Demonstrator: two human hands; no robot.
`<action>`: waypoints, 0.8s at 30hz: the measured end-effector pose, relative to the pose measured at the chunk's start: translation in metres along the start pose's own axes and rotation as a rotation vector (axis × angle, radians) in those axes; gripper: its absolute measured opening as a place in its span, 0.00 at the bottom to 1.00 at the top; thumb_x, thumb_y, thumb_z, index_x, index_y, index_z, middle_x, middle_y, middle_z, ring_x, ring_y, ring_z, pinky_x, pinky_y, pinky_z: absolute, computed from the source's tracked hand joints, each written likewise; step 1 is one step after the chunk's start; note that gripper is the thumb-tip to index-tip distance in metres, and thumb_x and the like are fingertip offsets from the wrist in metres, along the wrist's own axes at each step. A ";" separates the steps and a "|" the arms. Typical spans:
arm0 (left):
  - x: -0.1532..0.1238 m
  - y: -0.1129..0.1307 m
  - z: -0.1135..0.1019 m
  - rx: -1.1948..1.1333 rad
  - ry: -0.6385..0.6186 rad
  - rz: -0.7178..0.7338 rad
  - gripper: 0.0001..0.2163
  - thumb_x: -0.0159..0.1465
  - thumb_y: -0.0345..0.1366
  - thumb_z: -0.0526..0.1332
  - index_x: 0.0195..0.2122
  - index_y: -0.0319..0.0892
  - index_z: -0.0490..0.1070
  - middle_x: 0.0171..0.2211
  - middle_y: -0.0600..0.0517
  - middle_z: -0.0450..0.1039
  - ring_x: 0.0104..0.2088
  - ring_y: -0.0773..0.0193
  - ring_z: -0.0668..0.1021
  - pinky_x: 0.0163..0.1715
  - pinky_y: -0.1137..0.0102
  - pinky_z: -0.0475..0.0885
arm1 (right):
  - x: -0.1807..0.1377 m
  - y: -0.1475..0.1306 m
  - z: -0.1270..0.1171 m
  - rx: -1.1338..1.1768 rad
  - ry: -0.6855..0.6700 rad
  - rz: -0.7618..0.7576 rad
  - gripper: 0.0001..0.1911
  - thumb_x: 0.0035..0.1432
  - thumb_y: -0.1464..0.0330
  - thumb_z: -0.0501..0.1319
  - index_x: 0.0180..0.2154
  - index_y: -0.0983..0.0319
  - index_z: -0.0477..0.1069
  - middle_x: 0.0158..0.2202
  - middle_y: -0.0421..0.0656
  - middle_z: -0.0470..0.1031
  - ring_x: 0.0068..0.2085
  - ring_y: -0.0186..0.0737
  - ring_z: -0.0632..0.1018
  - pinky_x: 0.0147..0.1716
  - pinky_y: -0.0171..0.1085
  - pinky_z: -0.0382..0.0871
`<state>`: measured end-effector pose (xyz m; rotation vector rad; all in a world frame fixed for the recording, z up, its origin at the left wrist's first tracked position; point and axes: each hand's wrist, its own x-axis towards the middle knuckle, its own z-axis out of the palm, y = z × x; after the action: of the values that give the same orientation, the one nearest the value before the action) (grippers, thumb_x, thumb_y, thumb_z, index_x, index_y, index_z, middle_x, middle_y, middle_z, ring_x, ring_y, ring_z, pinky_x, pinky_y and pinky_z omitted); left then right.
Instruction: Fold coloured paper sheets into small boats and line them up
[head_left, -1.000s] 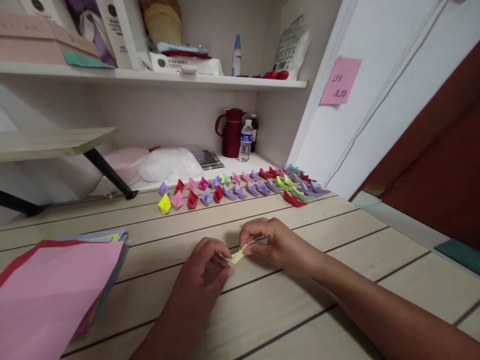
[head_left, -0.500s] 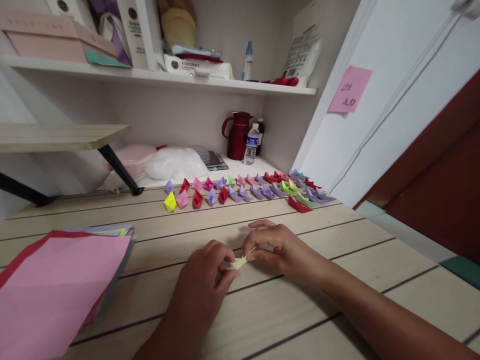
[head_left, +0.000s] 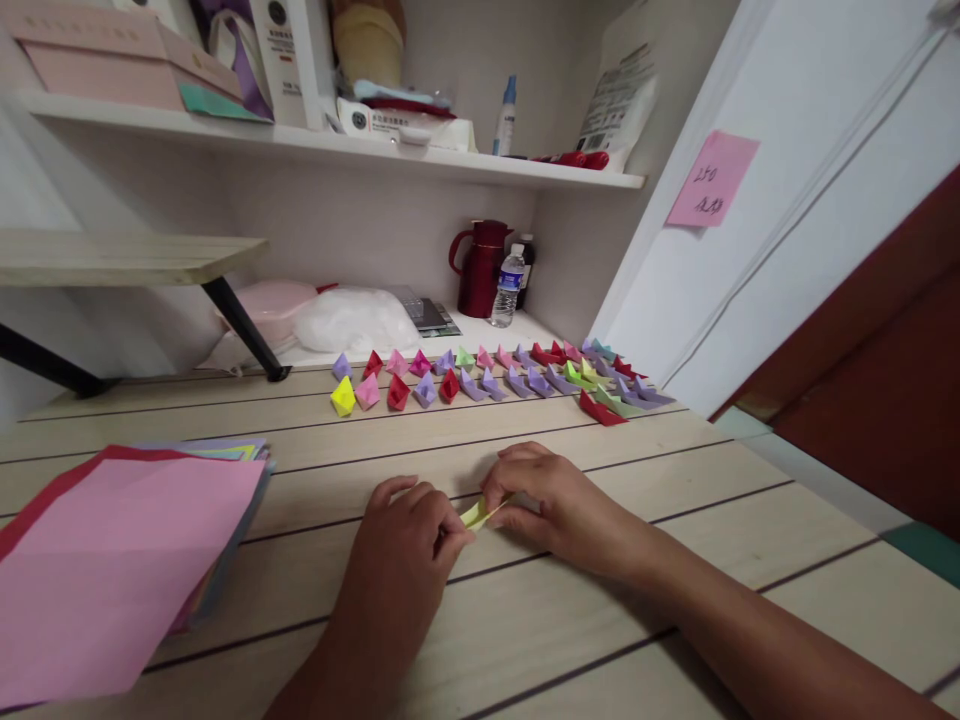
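A small folded piece of pale yellow paper (head_left: 477,514) is pinched between both of my hands just above the wooden table (head_left: 525,620). My left hand (head_left: 405,545) grips its left end with closed fingers. My right hand (head_left: 544,505) pinches its right end, fingers curled. Most of the paper is hidden by my fingertips. Beyond my hands, two rows of several small folded paper boats (head_left: 487,380) in yellow, pink, red, purple and green stand across the table.
A stack of coloured paper sheets (head_left: 112,560), pink on top, lies at the left. A dark red jug (head_left: 480,268) and a water bottle (head_left: 508,287) stand on the low shelf behind. A pink sticky note (head_left: 712,180) hangs on the white door.
My hands have drawn closer together on the yellow paper, with the fingertips pressed tighter. The view has shifted slightly to the right and up.
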<state>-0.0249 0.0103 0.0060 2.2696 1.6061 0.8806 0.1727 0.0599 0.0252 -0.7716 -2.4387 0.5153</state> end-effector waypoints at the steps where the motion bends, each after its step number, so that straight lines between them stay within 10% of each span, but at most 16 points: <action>1: 0.000 0.001 0.001 -0.007 0.012 -0.021 0.09 0.55 0.25 0.66 0.23 0.43 0.69 0.23 0.59 0.72 0.32 0.63 0.76 0.48 0.58 0.64 | 0.000 -0.001 0.000 0.004 0.006 0.020 0.07 0.55 0.76 0.67 0.32 0.60 0.72 0.29 0.38 0.76 0.35 0.38 0.75 0.42 0.36 0.63; 14: -0.004 0.006 0.012 -0.133 0.052 -0.277 0.09 0.54 0.31 0.62 0.19 0.45 0.64 0.19 0.58 0.68 0.22 0.66 0.71 0.25 0.70 0.63 | 0.001 -0.007 0.003 0.137 0.041 0.212 0.07 0.56 0.76 0.63 0.29 0.61 0.69 0.29 0.38 0.75 0.34 0.37 0.74 0.35 0.33 0.63; 21: -0.005 0.008 0.009 -0.309 0.086 -0.387 0.12 0.56 0.37 0.62 0.42 0.46 0.73 0.19 0.61 0.66 0.22 0.66 0.71 0.25 0.72 0.65 | -0.002 -0.002 0.002 0.228 0.020 0.238 0.06 0.57 0.75 0.63 0.30 0.61 0.69 0.30 0.38 0.75 0.33 0.36 0.74 0.33 0.32 0.64; 24: -0.004 0.004 0.007 -0.269 0.024 -0.379 0.06 0.58 0.38 0.60 0.28 0.46 0.76 0.21 0.58 0.71 0.23 0.66 0.71 0.26 0.71 0.63 | -0.002 -0.003 0.003 0.279 0.015 0.262 0.06 0.57 0.74 0.63 0.30 0.61 0.68 0.30 0.38 0.75 0.33 0.36 0.74 0.34 0.32 0.65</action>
<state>-0.0179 0.0066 0.0012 1.7070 1.7294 0.9555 0.1712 0.0558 0.0240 -0.9714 -2.1979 0.9229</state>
